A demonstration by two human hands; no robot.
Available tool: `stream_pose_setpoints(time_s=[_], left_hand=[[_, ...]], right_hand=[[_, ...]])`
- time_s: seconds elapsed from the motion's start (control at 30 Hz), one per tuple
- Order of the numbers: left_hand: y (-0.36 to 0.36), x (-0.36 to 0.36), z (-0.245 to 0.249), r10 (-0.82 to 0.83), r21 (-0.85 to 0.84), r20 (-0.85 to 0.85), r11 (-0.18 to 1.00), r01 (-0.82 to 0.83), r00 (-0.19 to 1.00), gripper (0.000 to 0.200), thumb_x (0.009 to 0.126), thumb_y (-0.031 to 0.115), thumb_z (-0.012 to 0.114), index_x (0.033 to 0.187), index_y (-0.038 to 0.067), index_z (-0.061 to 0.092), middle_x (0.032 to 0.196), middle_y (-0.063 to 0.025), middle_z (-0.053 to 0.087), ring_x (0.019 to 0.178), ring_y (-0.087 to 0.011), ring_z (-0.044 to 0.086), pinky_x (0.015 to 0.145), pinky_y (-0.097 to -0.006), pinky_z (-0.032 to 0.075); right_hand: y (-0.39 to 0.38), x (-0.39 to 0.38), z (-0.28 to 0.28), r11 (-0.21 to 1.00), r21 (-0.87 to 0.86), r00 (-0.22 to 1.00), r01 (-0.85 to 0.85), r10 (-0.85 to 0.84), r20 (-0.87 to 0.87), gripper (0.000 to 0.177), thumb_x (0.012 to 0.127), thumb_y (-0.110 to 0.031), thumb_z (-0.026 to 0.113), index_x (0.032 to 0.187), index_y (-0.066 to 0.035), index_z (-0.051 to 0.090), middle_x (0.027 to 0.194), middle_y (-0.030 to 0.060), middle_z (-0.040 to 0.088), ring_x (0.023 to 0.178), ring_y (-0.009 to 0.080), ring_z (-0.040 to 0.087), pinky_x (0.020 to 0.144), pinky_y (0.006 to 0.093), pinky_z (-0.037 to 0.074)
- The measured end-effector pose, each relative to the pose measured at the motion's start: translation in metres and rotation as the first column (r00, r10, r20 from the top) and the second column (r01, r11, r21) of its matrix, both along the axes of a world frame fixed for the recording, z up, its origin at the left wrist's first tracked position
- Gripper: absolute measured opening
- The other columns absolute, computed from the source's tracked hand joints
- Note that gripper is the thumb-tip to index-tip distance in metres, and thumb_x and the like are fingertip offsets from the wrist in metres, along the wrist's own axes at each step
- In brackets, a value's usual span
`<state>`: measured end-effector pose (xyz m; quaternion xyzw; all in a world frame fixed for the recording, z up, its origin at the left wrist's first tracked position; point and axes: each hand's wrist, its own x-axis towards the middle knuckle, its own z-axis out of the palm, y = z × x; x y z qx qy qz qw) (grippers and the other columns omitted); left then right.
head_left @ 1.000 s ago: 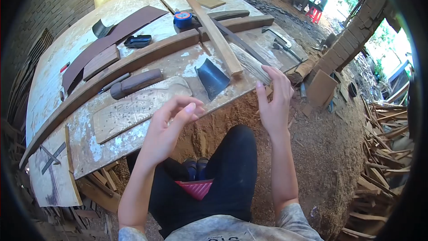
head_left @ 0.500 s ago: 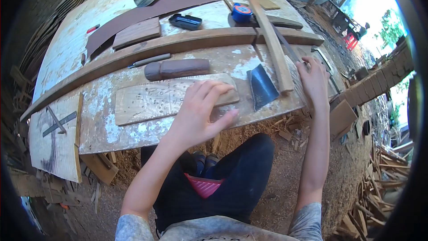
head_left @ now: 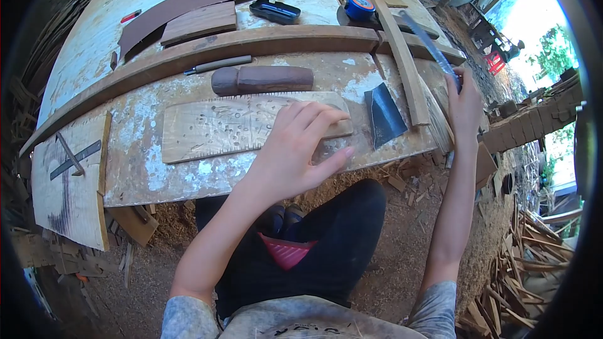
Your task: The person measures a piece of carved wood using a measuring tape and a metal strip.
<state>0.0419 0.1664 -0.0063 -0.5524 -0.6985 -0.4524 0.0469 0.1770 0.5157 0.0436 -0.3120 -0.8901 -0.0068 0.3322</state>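
Observation:
My left hand [head_left: 292,150] lies with fingers spread on the right end of a pale carved wooden board [head_left: 213,129], which rests flat near the front edge of the workbench [head_left: 144,176]. My right hand [head_left: 465,97] is at the bench's right edge, closed around the lower end of a long thin metal blade [head_left: 427,37] that slants up and away over the bench. Between the hands lies a dark blue-grey curved sheet [head_left: 383,116]. A dark wooden block [head_left: 264,80] sits just behind the carved board.
A pale wooden slat [head_left: 396,44] crosses a long curved beam [head_left: 220,50]. Farther back are a blue tape measure [head_left: 360,7], a black case [head_left: 274,10] and a brown board [head_left: 198,23]. Wood scraps [head_left: 527,263] cover the ground at right; my knees are under the bench edge.
My left hand came down from mid-air onto the carved board. My right hand moved to the bench's right edge, closed on the metal blade and lifted it. The camera tilted nearer the bench.

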Motion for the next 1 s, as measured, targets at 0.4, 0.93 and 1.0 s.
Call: stream_pose_setpoints(time_s=[0.4, 0.93, 1.0], left_hand=[[0.000, -0.002, -0.004, -0.012, 0.054, 0.000, 0.998, 0.012, 1.000, 0.037, 0.092, 0.029, 0.074, 0.121, 0.007, 0.065, 0.113, -0.0124, 0.067, 0.110, -0.0324, 0.061, 0.103, -0.0425, 0.043], [0.001, 0.063, 0.026, -0.847, 0.741, 0.393, 0.523, -0.422, -0.358, 0.066, 0.100, 0.051, 0.055, 0.139, -0.002, 0.049, 0.138, -0.0215, 0.056, 0.133, -0.0342, 0.052, 0.119, -0.0460, 0.038], [-0.004, 0.062, 0.025, -0.859, 0.754, 0.389, 0.505, -0.421, -0.334, 0.065, 0.099, 0.049, 0.058, 0.139, -0.002, 0.049, 0.139, -0.0209, 0.055, 0.135, -0.0339, 0.050, 0.119, -0.0460, 0.038]], right_hand=[[-0.116, 0.066, 0.020, 0.819, -0.488, 0.884, -0.301, 0.049, -0.464, 0.031, 0.109, -0.024, 0.055, 0.133, -0.005, 0.059, 0.094, 0.0024, 0.060, 0.072, 0.0055, 0.057, 0.062, 0.0229, 0.044], [-0.259, 0.046, -0.041, 0.050, -0.437, 0.439, -0.898, 0.079, -0.895, 0.023, 0.114, -0.021, 0.038, 0.107, -0.001, 0.049, 0.102, 0.0186, 0.064, 0.089, 0.0243, 0.068, 0.077, 0.0366, 0.058], [-0.247, 0.059, -0.036, -0.231, -0.315, 0.315, -0.920, 0.041, -0.948, 0.023, 0.114, -0.022, 0.039, 0.106, -0.002, 0.048, 0.091, 0.0152, 0.060, 0.080, 0.0221, 0.064, 0.076, 0.0379, 0.055]])
